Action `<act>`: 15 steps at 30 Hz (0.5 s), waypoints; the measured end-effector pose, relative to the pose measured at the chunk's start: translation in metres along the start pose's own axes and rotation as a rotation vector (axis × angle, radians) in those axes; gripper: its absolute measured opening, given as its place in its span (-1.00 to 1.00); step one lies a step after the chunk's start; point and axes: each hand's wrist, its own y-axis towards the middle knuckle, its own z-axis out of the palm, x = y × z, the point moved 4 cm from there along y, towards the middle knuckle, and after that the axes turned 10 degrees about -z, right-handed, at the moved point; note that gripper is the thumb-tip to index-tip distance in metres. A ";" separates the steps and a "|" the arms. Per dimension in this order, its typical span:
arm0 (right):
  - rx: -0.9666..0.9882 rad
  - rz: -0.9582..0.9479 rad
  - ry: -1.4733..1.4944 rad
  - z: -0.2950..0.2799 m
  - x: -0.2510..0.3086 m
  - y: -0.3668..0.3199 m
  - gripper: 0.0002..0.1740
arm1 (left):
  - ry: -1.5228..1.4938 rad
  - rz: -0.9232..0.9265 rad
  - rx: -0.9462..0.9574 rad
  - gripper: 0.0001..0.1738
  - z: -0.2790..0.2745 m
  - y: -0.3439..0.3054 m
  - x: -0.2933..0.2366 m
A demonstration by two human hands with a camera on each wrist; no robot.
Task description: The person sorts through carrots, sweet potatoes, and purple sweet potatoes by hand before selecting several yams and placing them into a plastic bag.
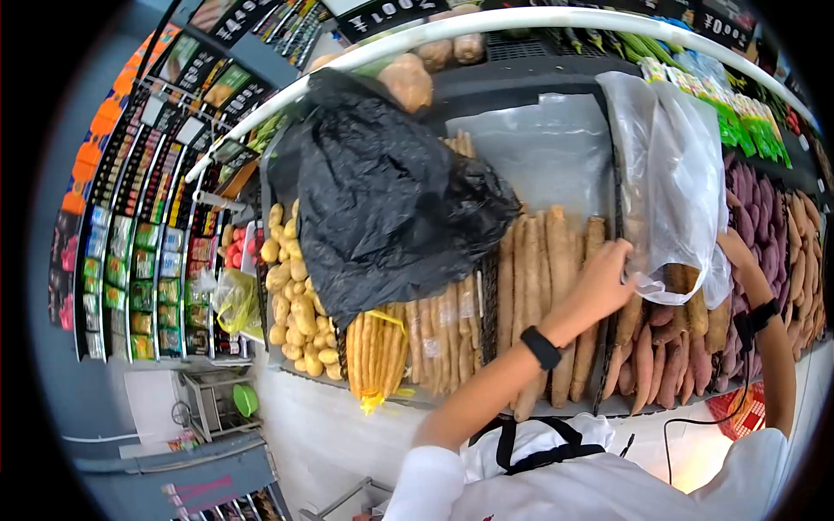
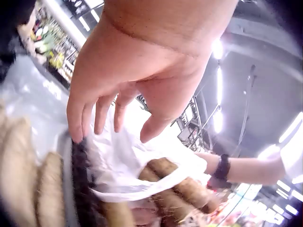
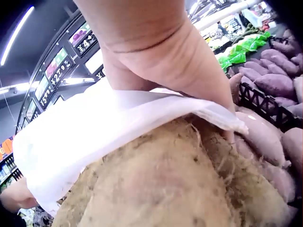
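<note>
A clear white plastic bag (image 1: 669, 174) lies over the right part of the produce stand. Brown, hairy yams (image 2: 165, 184) stick out of its open mouth. My left hand (image 1: 599, 282) is at the bag's left edge; the left wrist view shows its fingers (image 2: 101, 113) hanging nearly straight, the thumb apart from them and the bag just beyond. My right hand (image 1: 738, 252) is at the bag's right side. Close up in the right wrist view, the bag's rim crosses in front of it, above a thick yam (image 3: 156, 184). Its fingertips are hidden, so I cannot tell its grip.
A crumpled black plastic bag (image 1: 391, 200) covers part of the stand at left, near potatoes (image 1: 300, 321) and bundled thin yams (image 1: 375, 356). Long yams (image 1: 539, 269) fill the middle. Sweet potatoes (image 1: 660, 365) lie below the bag, purple ones (image 1: 756, 208) at right. A white rail (image 1: 486, 22) arches behind.
</note>
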 end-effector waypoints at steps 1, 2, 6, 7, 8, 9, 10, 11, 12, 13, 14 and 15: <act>0.008 -0.010 -0.004 0.001 0.000 -0.001 -0.35 | 0.163 0.095 -0.142 -0.48 -0.023 -0.009 0.008; -0.019 -0.020 0.015 0.002 -0.002 -0.001 -0.34 | 0.327 0.191 -0.280 -0.50 -0.048 -0.018 0.018; -0.069 -0.050 0.044 -0.010 -0.016 0.006 -0.34 | 0.874 0.013 -0.460 -0.27 -0.175 -0.071 0.050; -0.082 -0.054 0.028 -0.009 -0.012 0.003 -0.35 | 0.939 -0.082 -0.436 -0.12 -0.201 -0.083 0.075; -0.097 -0.052 0.012 -0.009 -0.010 -0.002 -0.36 | 1.000 -0.179 -0.404 0.02 -0.223 -0.096 0.098; -0.115 -0.001 -0.053 -0.012 -0.009 -0.003 -0.45 | 0.996 -0.207 -0.430 0.13 -0.241 -0.111 0.108; -0.115 -0.005 -0.064 -0.015 -0.008 -0.004 -0.45 | 0.990 -0.235 -0.460 0.23 -0.258 -0.124 0.118; -0.090 -0.060 -0.032 -0.016 -0.006 -0.007 -0.51 | 1.010 -0.235 -0.422 0.33 -0.270 -0.135 0.128; -0.067 -0.109 0.002 -0.019 -0.008 -0.012 -0.56 | 1.052 -0.267 -0.395 0.20 -0.279 -0.142 0.139; -0.035 -0.088 0.082 -0.024 -0.006 -0.017 -0.59 | 1.068 -0.271 -0.378 0.02 -0.287 -0.149 0.155; -0.073 -0.236 0.010 -0.033 -0.001 -0.029 -0.58 | 1.082 -0.277 -0.360 -0.15 -0.293 -0.153 0.173; -0.325 -0.168 -0.142 -0.015 0.029 -0.064 -0.59 | 1.129 -0.170 -0.403 -0.53 -0.303 -0.156 0.192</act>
